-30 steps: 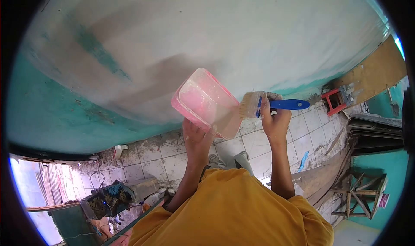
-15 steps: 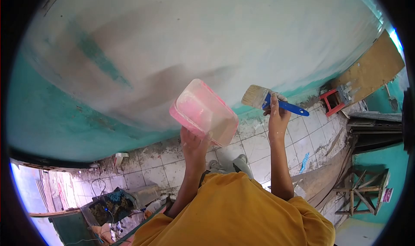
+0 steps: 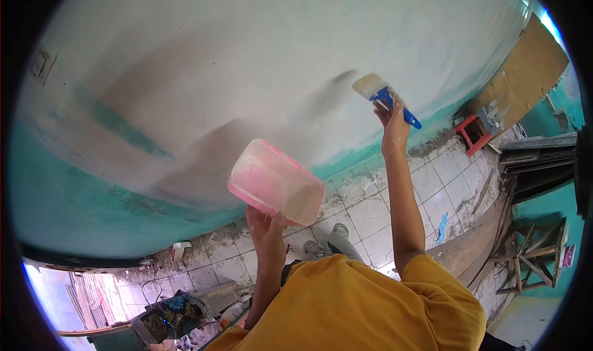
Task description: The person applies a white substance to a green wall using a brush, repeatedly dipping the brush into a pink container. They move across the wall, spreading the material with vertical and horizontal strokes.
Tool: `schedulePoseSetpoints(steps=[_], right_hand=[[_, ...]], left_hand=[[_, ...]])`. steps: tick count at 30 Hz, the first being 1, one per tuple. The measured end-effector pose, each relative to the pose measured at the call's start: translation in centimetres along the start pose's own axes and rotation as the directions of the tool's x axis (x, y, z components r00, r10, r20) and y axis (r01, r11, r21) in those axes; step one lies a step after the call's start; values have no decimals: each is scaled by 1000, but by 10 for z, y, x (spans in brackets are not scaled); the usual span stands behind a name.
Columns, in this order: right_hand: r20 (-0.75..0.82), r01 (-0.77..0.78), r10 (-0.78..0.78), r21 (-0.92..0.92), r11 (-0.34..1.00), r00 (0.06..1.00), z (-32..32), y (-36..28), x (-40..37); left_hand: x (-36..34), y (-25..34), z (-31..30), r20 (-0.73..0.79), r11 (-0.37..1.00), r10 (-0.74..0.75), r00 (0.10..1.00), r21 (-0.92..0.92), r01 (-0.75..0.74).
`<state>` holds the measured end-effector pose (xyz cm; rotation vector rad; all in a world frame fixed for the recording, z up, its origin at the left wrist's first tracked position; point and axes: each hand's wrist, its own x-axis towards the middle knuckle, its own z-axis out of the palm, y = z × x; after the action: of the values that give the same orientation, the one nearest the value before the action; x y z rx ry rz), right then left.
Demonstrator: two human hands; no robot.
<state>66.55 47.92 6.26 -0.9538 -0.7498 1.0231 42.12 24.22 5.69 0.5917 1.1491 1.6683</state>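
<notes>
My left hand (image 3: 267, 229) grips the lower edge of a pink plastic tub (image 3: 256, 177), tilted so its inside shows, with a greyish-white layer in one end. Raised toward the wall, my right hand (image 3: 394, 124) is closed around the blue handle of a wide paintbrush (image 3: 374, 90). Its pale, whitish bristles point up and left, close to the wall's surface, where the brush casts a shadow. The wall (image 3: 247, 61) is mostly coated whitish, with turquoise patches along its lower part.
A red stool (image 3: 474, 135) stands by the wall at right, near a leaning brown board (image 3: 522, 73). A wooden frame (image 3: 531, 255) is at far right. Cluttered items (image 3: 176, 317) lie at lower left on the dirty tiled floor (image 3: 367, 218).
My right hand has lifted the paintbrush up toward the wall. The tub in my left hand has shifted slightly down and left in view.
</notes>
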Motion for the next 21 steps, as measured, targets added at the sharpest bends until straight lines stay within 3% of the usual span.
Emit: schedulePoseSetpoints(steps=[2,8,16,20,21], right_hand=[[-70,93,-86,111,989,994,8,-6,24],[-118,183,-164,174,967,979,19,27,65],[-210,-105,103,-1,994,972,-40,203,46],[-247,-229,214,-35,973,945,-55,226,40],[-253,-258,265,62,964,930,-50,214,45]], left_hand=[[2,0,7,-10,1000,6,1000,14,-6],[11,-2,35,-57,999,-30,998,29,32],[22,-17,55,-117,994,-49,992,88,60],[24,-21,64,-130,993,-78,988,82,89],[25,-22,65,-125,992,-79,989,86,90]])
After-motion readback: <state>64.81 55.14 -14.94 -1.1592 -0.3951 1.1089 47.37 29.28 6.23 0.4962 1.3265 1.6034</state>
